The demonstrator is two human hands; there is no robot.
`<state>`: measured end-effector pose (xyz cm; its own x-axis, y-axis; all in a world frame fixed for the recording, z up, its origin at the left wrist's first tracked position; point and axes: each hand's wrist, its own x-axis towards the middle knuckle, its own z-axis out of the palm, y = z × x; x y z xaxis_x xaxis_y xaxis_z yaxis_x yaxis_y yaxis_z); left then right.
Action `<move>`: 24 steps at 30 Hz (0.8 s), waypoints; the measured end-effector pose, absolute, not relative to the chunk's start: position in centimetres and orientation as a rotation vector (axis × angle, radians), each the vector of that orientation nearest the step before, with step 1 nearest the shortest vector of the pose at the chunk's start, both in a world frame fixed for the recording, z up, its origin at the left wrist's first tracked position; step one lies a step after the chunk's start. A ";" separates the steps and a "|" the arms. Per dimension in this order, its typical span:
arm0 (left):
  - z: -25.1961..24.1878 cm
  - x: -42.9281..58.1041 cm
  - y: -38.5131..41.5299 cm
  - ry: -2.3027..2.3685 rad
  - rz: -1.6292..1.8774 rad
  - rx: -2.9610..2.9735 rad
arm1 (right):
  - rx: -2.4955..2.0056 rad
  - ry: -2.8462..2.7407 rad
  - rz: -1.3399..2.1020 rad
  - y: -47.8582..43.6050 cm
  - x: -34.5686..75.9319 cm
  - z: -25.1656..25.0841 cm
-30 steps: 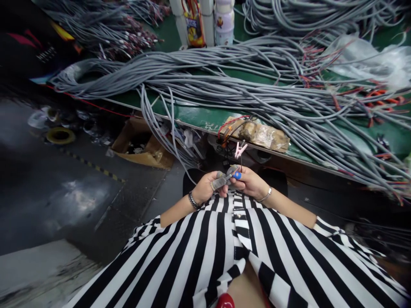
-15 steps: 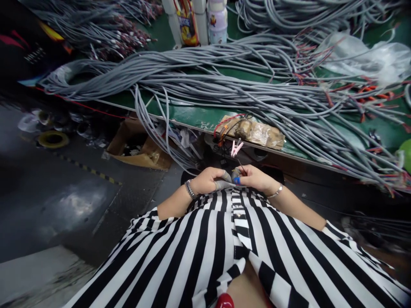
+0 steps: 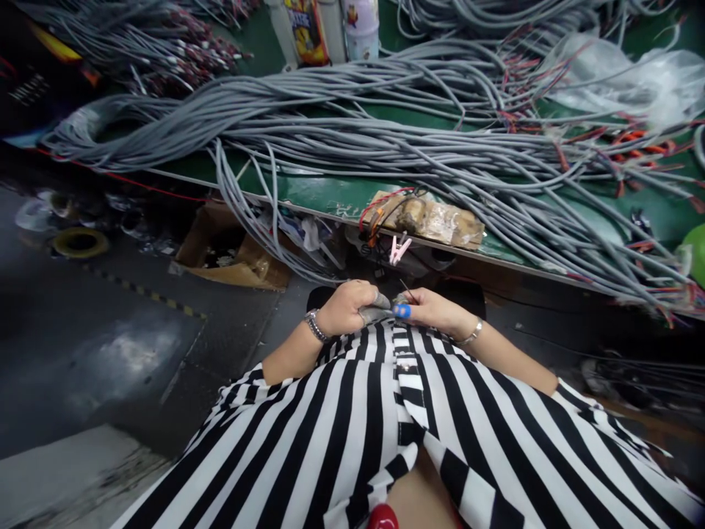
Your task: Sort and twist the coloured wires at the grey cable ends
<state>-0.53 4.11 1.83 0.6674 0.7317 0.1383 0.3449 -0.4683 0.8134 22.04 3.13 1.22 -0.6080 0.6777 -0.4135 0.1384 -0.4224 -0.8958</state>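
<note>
My left hand (image 3: 350, 308), grey coverings on its thumb and finger, is closed around the end of a grey cable. That cable seems to belong to the loop of grey cables (image 3: 247, 213) hanging off the bench edge. Just right of it, my right hand (image 3: 435, 310) pinches close to the same spot, fingertips almost touching the left ones. A blue wrap (image 3: 402, 311) covers one of its fingers. From its grip a thin dark rod (image 3: 407, 289) sticks up; its kind is unclear. The cable tip between the hands is mostly hidden by the fingers.
Long bundles of grey cable (image 3: 330, 139) with stripped coloured ends lie along the green bench (image 3: 308, 189). At its edge are a taped wooden block (image 3: 440, 222) and a pink clip (image 3: 399, 250). A cardboard box (image 3: 231, 253) stands below; a clear plastic bag (image 3: 622, 81) lies at back right.
Both hands remain together at the waist, with the right hand's fingers turned slightly so the blue wrap shows more. The whole view has shifted a little.
</note>
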 end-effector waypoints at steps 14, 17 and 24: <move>2.8 -2.7 4.0 0.923 0.941 1.912 | -1.183 -1.007 1.818 5.3 22.7 0.3; 2.7 -2.4 4.6 1.012 1.063 1.846 | -1.095 -0.980 1.900 6.7 22.7 1.3; 2.2 -0.2 6.4 1.079 1.193 1.765 | -1.016 -0.991 1.765 8.3 19.7 1.2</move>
